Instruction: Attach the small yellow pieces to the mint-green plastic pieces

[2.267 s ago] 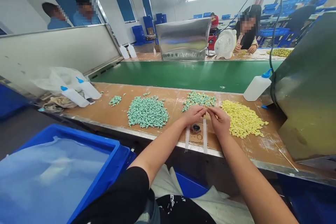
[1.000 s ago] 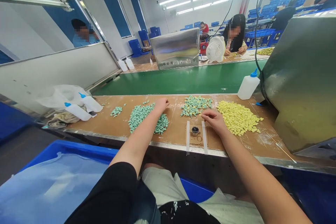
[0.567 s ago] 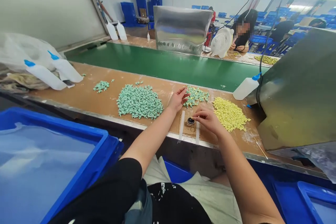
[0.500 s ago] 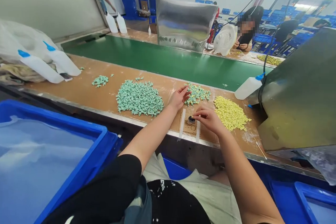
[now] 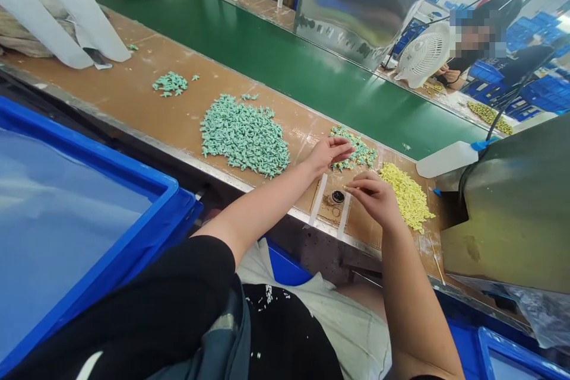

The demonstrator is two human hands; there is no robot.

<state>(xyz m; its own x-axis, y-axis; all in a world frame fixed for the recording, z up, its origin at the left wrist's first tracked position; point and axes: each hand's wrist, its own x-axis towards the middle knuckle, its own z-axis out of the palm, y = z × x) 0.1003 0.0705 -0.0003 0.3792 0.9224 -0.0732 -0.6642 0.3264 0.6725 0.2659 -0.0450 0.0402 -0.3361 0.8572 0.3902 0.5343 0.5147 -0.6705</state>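
My right hand is closed in a pinch on a small yellow piece. Its fingertips are just right of a small round pot with dark contents, which stands on a cardboard patch between two strips of white tape. My left hand is at the front left edge of a small pile of joined green and yellow pieces. Its fingers are bent together, and I cannot make out what is in them. Loose yellow pieces lie to the right, and a large heap of green pieces to the left.
A green conveyor belt runs behind the brown worktop. White bottles stand at both ends. A blue tray is at lower left and a metal box at right. Across the belt sit a fan and a person.
The camera view has tilted and shifted. My right fingertips have come off the pot's rim to its right. My left hand has moved rightward, in front of the mixed pile.
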